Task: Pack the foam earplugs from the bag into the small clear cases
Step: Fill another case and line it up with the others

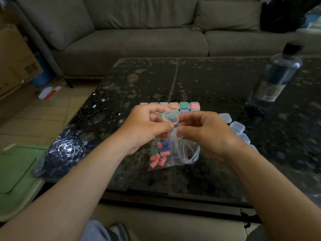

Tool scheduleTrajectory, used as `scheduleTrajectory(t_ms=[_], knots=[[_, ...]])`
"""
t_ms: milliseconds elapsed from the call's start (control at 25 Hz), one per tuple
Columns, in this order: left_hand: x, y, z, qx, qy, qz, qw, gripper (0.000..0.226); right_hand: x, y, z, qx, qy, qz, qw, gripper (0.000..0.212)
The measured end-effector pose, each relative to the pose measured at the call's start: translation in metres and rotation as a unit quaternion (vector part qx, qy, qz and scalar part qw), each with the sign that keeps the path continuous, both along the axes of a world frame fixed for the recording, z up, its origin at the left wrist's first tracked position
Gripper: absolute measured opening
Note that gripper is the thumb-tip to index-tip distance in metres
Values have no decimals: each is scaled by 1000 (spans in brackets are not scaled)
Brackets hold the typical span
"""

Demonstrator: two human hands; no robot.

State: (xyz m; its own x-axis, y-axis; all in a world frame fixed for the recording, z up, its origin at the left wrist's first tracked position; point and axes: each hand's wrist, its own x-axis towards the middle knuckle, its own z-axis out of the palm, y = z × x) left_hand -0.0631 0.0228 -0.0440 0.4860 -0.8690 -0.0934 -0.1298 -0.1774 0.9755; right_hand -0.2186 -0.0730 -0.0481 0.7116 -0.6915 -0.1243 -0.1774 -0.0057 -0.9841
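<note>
Between both hands, above the table, is a small clear case [171, 119] with its lid swung open and nothing visible inside. My left hand [145, 126] pinches its left side and my right hand [201, 131] pinches its right side and lower half. Directly beneath lies a clear plastic bag [175, 153] holding several foam earplugs [160, 153] in pink, blue and green. Behind my hands stands a block of filled cases [184, 106] with orange, green, pink and purple plugs. A curved line of empty clear cases [237, 126] runs to the right of my right hand.
The dark speckled glass table [208, 80] carries a tall clear bottle [276, 73] with a black cap at the right. A crumpled dark bubble-wrap bundle [64, 150] sits at the table's left corner. A grey sofa [132, 39] lies beyond, a cardboard box [15, 54] at far left.
</note>
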Motion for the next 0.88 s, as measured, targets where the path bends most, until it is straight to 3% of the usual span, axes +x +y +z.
scheduleTrajectory(t_ms=[240, 520, 680, 880], knots=[[23, 10, -2, 67, -34, 40, 996, 34, -9, -10, 6, -134, 103, -97, 981, 17], [33, 17, -8, 111, -25, 22, 993, 27, -6, -4, 2, -204, 235, -1, 950, 16], [31, 18, -10, 144, -22, -6, 989, 17, 0, 0, -3, -212, 257, 50, 942, 12], [28, 18, -15, 168, -32, -21, 985, 13, 6, 2, -11, -258, 265, 84, 925, 22]])
